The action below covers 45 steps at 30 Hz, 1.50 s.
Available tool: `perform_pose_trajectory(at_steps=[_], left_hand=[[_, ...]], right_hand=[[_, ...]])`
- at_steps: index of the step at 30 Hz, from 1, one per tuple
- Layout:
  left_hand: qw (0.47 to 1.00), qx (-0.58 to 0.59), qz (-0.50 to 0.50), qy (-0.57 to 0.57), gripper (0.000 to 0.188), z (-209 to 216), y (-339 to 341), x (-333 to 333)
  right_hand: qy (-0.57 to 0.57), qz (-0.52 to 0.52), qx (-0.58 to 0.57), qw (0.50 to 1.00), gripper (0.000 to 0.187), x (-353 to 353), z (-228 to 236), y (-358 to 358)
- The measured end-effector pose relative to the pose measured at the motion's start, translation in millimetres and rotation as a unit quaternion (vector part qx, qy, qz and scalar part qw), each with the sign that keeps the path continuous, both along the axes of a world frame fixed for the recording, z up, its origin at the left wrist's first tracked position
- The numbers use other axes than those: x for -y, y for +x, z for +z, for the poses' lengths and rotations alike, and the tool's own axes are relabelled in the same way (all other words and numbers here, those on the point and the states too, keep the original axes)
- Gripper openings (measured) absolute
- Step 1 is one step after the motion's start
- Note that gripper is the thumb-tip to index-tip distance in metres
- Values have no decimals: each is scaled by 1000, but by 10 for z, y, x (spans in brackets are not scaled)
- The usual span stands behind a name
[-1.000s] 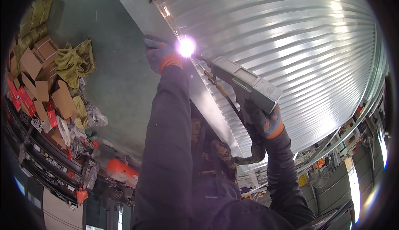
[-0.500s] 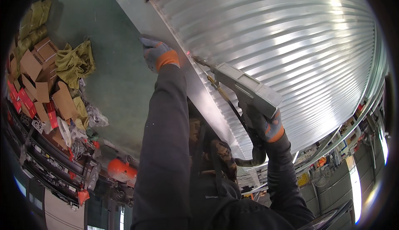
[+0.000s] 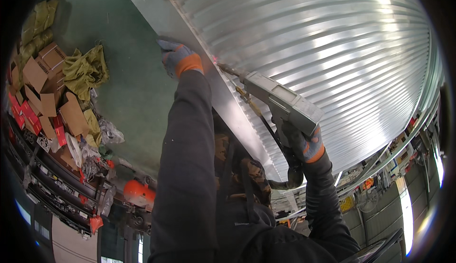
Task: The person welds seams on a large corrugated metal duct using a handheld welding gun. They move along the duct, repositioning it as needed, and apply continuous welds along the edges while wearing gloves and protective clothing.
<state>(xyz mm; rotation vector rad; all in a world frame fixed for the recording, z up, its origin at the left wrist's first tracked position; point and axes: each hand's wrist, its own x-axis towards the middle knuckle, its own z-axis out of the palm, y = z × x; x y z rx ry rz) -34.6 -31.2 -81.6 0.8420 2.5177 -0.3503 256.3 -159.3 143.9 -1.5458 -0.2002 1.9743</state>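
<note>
My right hand point(image 3: 308, 144), in a grey and orange glove, is wrapped round the handle of a grey handheld laser welding gun point(image 3: 282, 96). The gun's nozzle meets the seam between the corrugated metal panel point(image 3: 294, 39) and its smooth metal border point(image 3: 228, 99), where a small reddish glow shows. A thin feed tube runs beneath the gun toward its tip. Gloved too, my left hand point(image 3: 178, 57) is closed over the border's outer edge, a little left of the nozzle; its fingertips are partly hidden.
Cardboard boxes point(image 3: 73, 113), an olive cloth sack point(image 3: 88, 70) and plastic wrapping lie piled on the green floor point(image 3: 133, 106) at left. Lower down stand a loaded dark rack point(image 3: 57, 184) and an orange tank point(image 3: 138, 194). A fan point(image 3: 368, 200) shows at lower right.
My left hand and forearm have shifted slightly left and up along the border. The welding gun's tip stays close to the same spot on the seam, its glow fainter.
</note>
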Motion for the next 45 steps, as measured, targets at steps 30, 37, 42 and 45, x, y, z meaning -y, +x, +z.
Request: perform_pose_trajectory(at_steps=[30,37,42,45], left_hand=[[944,-74,-25,319,60,-408,-168,272],[947,-166,-5,275,59,-536,-165,301],[959,-72,27,274,52,-462,-88,200],[986,-22,48,156,31,-413,-155,137]], right_hand=[[69,128,64,987,42,-57,81,-15],[128,107,114,979,27,-1,76,-33],[-21,-27,33,999,32,-20,213,-35],[-3,60,37,998,40,73,192,89]])
